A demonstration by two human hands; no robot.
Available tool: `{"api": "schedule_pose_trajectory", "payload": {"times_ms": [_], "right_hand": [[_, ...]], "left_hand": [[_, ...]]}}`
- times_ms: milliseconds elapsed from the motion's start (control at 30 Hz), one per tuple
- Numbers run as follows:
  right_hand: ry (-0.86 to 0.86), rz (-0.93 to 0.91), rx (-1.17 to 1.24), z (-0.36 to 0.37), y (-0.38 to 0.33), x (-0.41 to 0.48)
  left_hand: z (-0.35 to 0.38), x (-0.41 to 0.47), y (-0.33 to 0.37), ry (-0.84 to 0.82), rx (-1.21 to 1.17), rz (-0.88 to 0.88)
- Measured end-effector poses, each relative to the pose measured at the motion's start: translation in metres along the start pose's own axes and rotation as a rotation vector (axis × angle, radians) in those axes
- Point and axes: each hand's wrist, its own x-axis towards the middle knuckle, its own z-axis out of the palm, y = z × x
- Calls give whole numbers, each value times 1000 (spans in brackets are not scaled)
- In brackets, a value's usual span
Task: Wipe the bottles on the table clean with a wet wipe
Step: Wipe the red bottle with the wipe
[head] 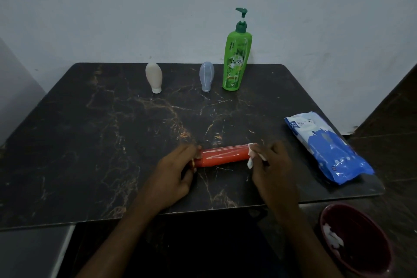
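Orange bottle: lying sideways near the table's front edge. Left hand is gripping its left end; right hand is pinching a white wipe against its right end. Green pump bottle, grey bottle and beige bottle are standing at the back; wipes pack is lying at right.

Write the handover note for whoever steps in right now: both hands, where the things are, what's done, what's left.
Left hand grips one end of the orange bottle, held lying sideways.
Right hand presses a wet wipe on its other end.
Beige bottle, grey-blue bottle and green pump bottle stand at the back of the table; whether they are wiped cannot be told.
Wipes pack lies on the right.
Bin holds used wipes.
Left: finish the orange bottle.
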Motion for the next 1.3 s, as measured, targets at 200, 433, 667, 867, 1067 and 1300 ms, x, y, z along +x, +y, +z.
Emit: {"api": "schedule_pose_trajectory", "payload": {"times_ms": [200,433,667,867,1067,1300], "right_hand": [[-101,-150,25,35,-50,-30],[-100,-263,54,43,-52,-32],[13,64,29,3,8,13],[-84,-168,92,38,-42,-27],[-90,-243,88,48,-57,-41],[-51,5,10,12,-2,5]], "left_hand": [[0,0,-2,-47,18,-11],[-2,-1,-1,-30,3,2],[1,-1,-7,-33,-15,14],[2,-1,-2,-37,-9,4],[3,0,-2,-32,-29,-4],[5,3,-7,-45,-12,-43]]}}
